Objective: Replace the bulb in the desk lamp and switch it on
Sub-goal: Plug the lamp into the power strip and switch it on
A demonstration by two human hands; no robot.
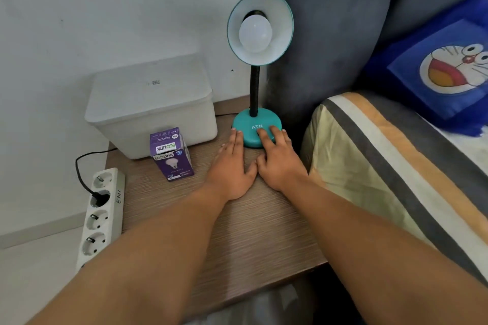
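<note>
A teal desk lamp stands at the back of the wooden bedside table (253, 235), its round base (250, 120) marked ATN. Its shade (280, 18) faces me with a white bulb (255, 33) screwed in, unlit. A purple bulb box (171, 155) stands upright to the left. My left hand (232, 166) lies flat on the table, fingertips touching the base's left front edge. My right hand (277, 161) lies beside it with fingers resting on top of the base's front. Neither hand holds anything.
A white lidded storage box (153, 105) sits behind the bulb box. A white power strip (103, 214) hangs at the table's left edge with a black plug (99, 196) in it. A bed with a striped pillow (383, 166) and blue cushion (443, 71) lies right.
</note>
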